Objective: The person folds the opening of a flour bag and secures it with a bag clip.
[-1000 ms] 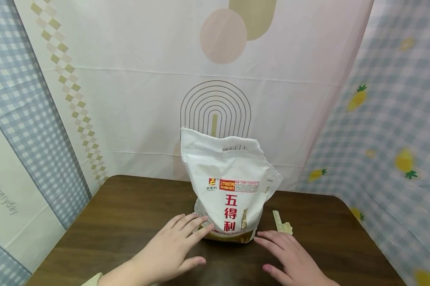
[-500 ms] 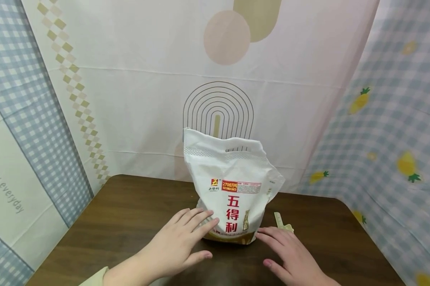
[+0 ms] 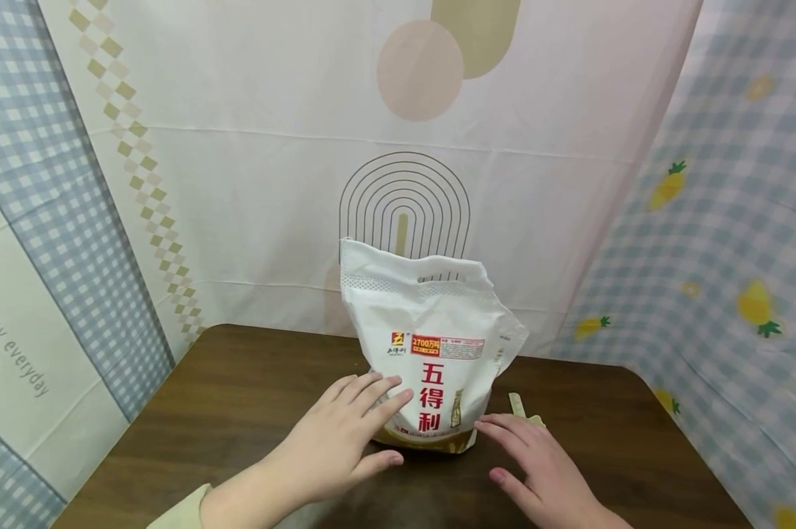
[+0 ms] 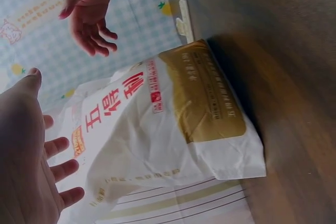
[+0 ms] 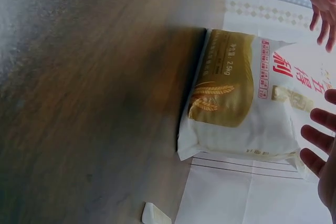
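A white flour bag (image 3: 431,353) with red lettering and a gold base stands upright on the brown table, its cut-out handle at the top. My left hand (image 3: 334,437), fingers spread, hovers before the bag's lower left side and overlaps it in the head view. In the left wrist view, a gap shows between that hand's fingers (image 4: 64,170) and the bag. My right hand (image 3: 546,470) is held at the lower right corner, its fingers loosely extended and holding nothing. Just beyond it lies a pale yellow-green plastic piece (image 3: 517,404), long and thin with a wider end, partly hidden by this hand.
The brown wooden table (image 3: 239,389) has rounded far corners. Close behind it hangs a white patterned cloth (image 3: 272,206). Blue checked cloths hang along the left (image 3: 60,147) and the right (image 3: 715,242).
My left hand has moved slightly forward and to the right, over the bag's lower front. The right hand has shifted little, now covering more of the plastic piece. The bag stays put.
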The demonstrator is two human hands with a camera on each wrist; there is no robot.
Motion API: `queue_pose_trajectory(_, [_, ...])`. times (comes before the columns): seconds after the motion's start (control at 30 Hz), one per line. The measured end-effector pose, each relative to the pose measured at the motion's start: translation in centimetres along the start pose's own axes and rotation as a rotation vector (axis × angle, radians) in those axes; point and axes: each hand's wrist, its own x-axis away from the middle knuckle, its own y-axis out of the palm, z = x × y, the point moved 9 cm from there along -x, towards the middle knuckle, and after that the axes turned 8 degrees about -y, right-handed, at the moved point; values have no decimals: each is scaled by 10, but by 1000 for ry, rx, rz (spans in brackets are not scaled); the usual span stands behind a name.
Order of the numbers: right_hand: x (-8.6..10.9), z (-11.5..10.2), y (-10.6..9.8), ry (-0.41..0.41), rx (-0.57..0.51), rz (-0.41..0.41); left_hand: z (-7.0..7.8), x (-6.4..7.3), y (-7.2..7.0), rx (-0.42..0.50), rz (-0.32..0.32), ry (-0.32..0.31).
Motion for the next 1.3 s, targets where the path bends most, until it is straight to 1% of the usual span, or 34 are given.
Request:
queue_pose_trajectory(0.1, [0,5,-3,51,-18,6,-1,-5,-3,13,2,-8])
queue_pose_trajectory(0.2, [-1,12,-7,100,-44,30,-2,-10,-6,16,0,-19])
queue_pose_trajectory(0.33, [-2,19,-12,137,-80,84,-4,-17,-11,19,-8,-34])
queue_pose_trajectory(0.47, [-3,24,-17,164,-90,128,-5,-22,-18,32,9,-38])
queue_pose_trajectory(0.57, [-3,29,-21,216,-77,149,-4,-27,-23,25,28,-32])
queue_pose_trajectory(0.7, [-2,38,-24,309,-70,165,-4,-35,-27,15,26,-39])
queue_pose_trajectory(0.83, [-3,46,-26,379,-142,196,-5,-44,-31,22,19,-59])
queue_pose_trajectory(0.93, [-2,53,-26,430,-200,221,-6,-51,-34,12,25,-59])
queue_pose_trajectory(1.03, [-2,58,-25,464,-220,240,-6,-56,-38,1,46,-54])
queue_pose_trajectory(1.17, [-2,65,-26,486,-236,267,-8,-64,-44,7,69,-62])
queue_pose_trajectory(1.3, [-1,72,-25,519,-251,271,-11,-72,-50,20,64,-85])
